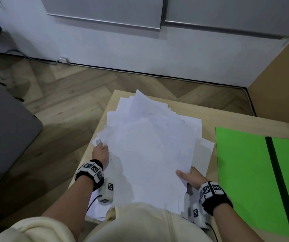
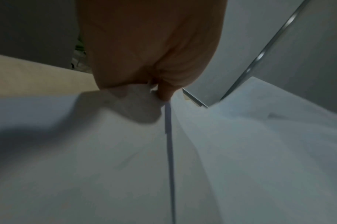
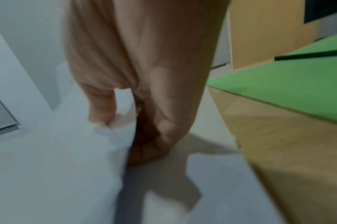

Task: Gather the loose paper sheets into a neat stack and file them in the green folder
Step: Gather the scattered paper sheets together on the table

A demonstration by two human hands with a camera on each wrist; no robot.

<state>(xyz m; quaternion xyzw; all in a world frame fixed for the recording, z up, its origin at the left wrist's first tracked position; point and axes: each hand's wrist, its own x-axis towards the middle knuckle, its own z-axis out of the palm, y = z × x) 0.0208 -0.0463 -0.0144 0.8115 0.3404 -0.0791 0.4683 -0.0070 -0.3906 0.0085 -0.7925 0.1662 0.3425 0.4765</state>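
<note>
A ragged pile of white paper sheets (image 1: 150, 147) lies fanned out on the light wooden table (image 1: 231, 119), its corners sticking out at several angles. My left hand (image 1: 100, 151) grips the pile's left edge; the left wrist view shows its fingers (image 2: 164, 91) pinching the sheets (image 2: 240, 151). My right hand (image 1: 191, 177) holds the pile's near right corner, thumb on top; in the right wrist view the thumb (image 3: 102, 109) and fingers curl round the paper (image 3: 49, 166). The green folder (image 1: 245, 172) lies flat to the right, a black strip (image 1: 278, 180) running down it, also in the right wrist view as the folder (image 3: 288, 84).
A few more sheets (image 1: 96, 208) lie under my left wrist at the table's near left corner. Wooden floor (image 1: 70, 105) shows left of and beyond the table. A grey block (image 1: 5, 130) stands at the left, a white wall (image 1: 140, 49) behind, and a brown panel (image 1: 283, 75) at the right.
</note>
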